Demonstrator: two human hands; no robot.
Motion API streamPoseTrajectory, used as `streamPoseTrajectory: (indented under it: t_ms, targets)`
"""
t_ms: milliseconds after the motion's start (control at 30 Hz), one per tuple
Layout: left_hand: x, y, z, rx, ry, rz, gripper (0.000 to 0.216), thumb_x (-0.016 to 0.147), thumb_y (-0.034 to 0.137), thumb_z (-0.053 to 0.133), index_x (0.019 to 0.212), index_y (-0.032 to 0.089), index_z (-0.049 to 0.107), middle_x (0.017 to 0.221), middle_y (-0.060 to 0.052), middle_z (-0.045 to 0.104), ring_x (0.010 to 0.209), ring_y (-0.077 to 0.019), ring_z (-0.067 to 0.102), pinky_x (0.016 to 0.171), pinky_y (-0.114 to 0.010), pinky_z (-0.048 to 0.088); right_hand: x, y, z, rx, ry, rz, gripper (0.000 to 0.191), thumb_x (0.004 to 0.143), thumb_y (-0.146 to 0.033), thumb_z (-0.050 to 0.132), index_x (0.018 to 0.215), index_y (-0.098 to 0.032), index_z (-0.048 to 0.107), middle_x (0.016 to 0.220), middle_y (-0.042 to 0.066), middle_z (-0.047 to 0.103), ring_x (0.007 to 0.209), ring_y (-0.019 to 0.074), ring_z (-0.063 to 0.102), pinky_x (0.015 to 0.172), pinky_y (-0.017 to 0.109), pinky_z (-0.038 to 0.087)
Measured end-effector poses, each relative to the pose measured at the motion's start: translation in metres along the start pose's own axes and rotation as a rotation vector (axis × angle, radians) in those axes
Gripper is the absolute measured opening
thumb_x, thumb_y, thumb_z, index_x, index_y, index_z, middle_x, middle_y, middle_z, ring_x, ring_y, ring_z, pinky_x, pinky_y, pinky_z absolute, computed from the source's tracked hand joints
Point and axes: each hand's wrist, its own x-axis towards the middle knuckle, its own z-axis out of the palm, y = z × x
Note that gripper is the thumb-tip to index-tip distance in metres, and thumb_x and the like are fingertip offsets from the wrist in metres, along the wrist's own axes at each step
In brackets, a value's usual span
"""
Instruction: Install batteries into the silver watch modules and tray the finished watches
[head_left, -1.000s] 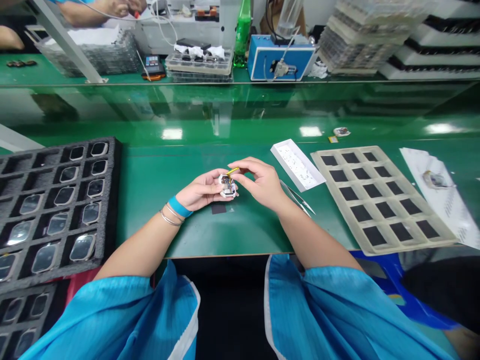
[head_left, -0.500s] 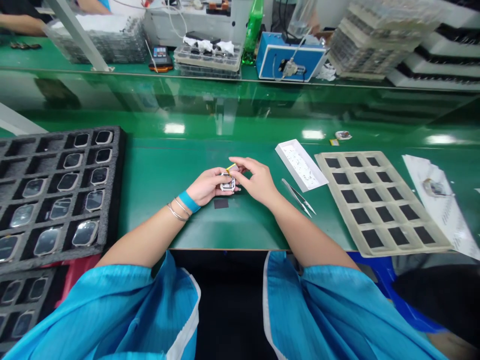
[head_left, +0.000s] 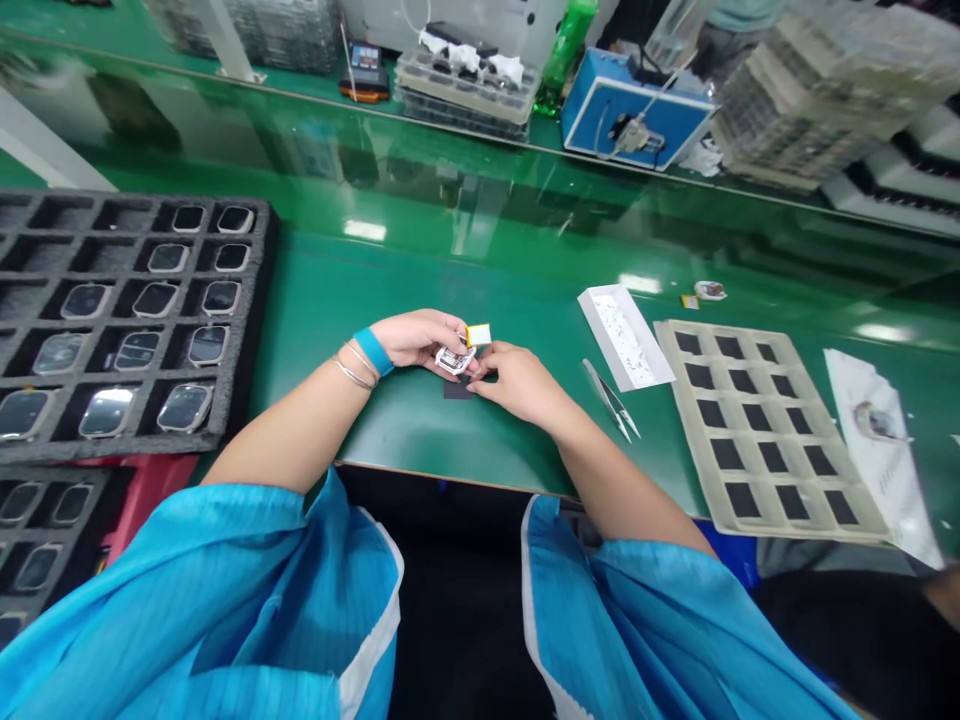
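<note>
Here, foam trays [head_left: 256,275] hold watches [head_left: 184,408]; left hand [head_left: 414,337] pinches casing [head_left: 454,361], right hand's [head_left: 516,382] grip unclear.

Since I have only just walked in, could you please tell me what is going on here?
A person's left hand holds a white-rimmed case with inner parts showing; a yellow-edged piece sits by its upper edge. The right hand is at the case's right side, its grip unclear. A dark square lies on the green table below, tweezers to the right.
</note>
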Motion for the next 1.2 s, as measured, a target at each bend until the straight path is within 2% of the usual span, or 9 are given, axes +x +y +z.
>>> streamPoseTrajectory:
  t_ms: [233, 367, 467, 533, 667, 800, 933, 1067, 1200]
  targets:
    - [0.003, -0.004, -0.002, -0.002, -0.064, -0.011, 0.021, 0.062, 0.010, 0.077, 0.077, 0.012, 0.063, 0.082, -0.015, 0.075, 0.073, -0.0238, 0.073, 0.075, -0.041, 0.059, 0.002, 0.003, 0.003, 0.019, -0.006, 0.023, 0.003, 0.079, -0.020, 0.072, 0.081, -0.019, 0.074, 0.102, 0.008, 0.069, 0.101, 0.0252, 0.064, 0.088, 0.037, 0.049]
    - [0.001, -0.003, -0.002, 0.015, -0.067, -0.018, 0.023, 0.063, 0.011, 0.076, 0.084, 0.010, 0.067, 0.082, -0.016, 0.075, 0.075, -0.0236, 0.073, 0.072, -0.035, 0.059, 0.002, 0.001, 0.005, -0.018, -0.070, -0.042, 0.009, 0.086, -0.020, 0.063, 0.089, -0.018, 0.072, 0.111, 0.011, 0.065, 0.111, 0.0269, 0.059, 0.097, 0.042, 0.046]
    - [0.001, -0.003, -0.002, 0.016, -0.100, -0.014, 0.022, 0.063, 0.012, 0.075, 0.085, 0.010, 0.069, 0.082, -0.015, 0.076, 0.074, -0.0230, 0.073, 0.068, -0.032, 0.059, 0.001, 0.001, 0.002, -0.032, -0.149, -0.031, 0.013, 0.090, -0.021, 0.057, 0.095, -0.017, 0.069, 0.118, 0.013, 0.061, 0.119, 0.0299, 0.053, 0.102, 0.049, 0.042]
    - [0.001, -0.002, -0.003, 0.013, -0.108, -0.015, 0.021, 0.063, 0.012, 0.075, 0.083, 0.010, 0.069, 0.081, -0.015, 0.076, 0.073, -0.0220, 0.073, 0.065, -0.030, 0.058, 0.000, 0.004, -0.004, 0.036, -0.188, -0.060, 0.012, 0.091, -0.021, 0.056, 0.092, -0.017, 0.068, 0.118, 0.012, 0.059, 0.118, 0.0278, 0.054, 0.103, 0.049, 0.041]
    - [0.000, 0.000, -0.002, 0.006, -0.086, -0.030, 0.021, 0.060, 0.010, 0.076, 0.079, 0.011, 0.066, 0.079, -0.014, 0.075, 0.068, -0.0207, 0.072, 0.062, -0.029, 0.058, -0.005, 0.015, -0.026, 0.296, -0.211, -0.244, 0.011, 0.089, -0.025, 0.060, 0.082, -0.019, 0.065, 0.104, 0.007, 0.060, 0.102, 0.0198, 0.058, 0.098, 0.040, 0.045]
    - [-0.003, 0.004, 0.008, -0.007, 0.015, -0.041, 0.021, 0.060, 0.007, 0.073, 0.079, 0.010, 0.063, 0.077, -0.013, 0.074, 0.067, -0.0196, 0.071, 0.065, -0.032, 0.060, -0.008, 0.018, -0.038, 0.616, -0.085, -0.314, 0.019, 0.084, -0.037, 0.068, 0.076, -0.020, 0.065, 0.094, 0.004, 0.064, 0.089, 0.0168, 0.061, 0.088, 0.035, 0.049]
    - [-0.005, 0.006, 0.026, -0.043, 0.263, 0.076, 0.010, 0.069, 0.005, 0.064, 0.067, 0.011, 0.056, 0.060, -0.003, 0.064, 0.055, -0.0121, 0.064, 0.060, -0.030, 0.061, -0.005, 0.011, -0.025, 0.879, 0.155, -0.236, 0.025, 0.075, -0.040, 0.078, 0.069, -0.020, 0.064, 0.086, 0.004, 0.070, 0.083, 0.0167, 0.065, 0.083, 0.035, 0.053]
    - [-0.003, 0.004, 0.040, 0.005, 0.431, 0.127, 0.014, 0.072, 0.002, 0.061, 0.067, 0.012, 0.053, 0.054, 0.001, 0.058, 0.050, -0.0095, 0.059, 0.052, -0.025, 0.058, 0.001, 0.009, -0.009, 0.865, 0.322, -0.198, 0.023, 0.068, -0.035, 0.081, 0.067, -0.020, 0.065, 0.079, 0.003, 0.072, 0.077, 0.0173, 0.067, 0.077, 0.034, 0.055]
    - [0.000, 0.002, 0.044, 0.038, 0.467, 0.121, 0.015, 0.074, 0.000, 0.060, 0.069, 0.012, 0.053, 0.054, 0.000, 0.059, 0.048, -0.0096, 0.058, 0.049, -0.023, 0.057, 0.003, 0.009, -0.003, 0.765, 0.402, -0.195, 0.017, 0.068, -0.028, 0.079, 0.068, -0.020, 0.063, 0.076, 0.002, 0.071, 0.073, 0.0167, 0.066, 0.072, 0.033, 0.054]
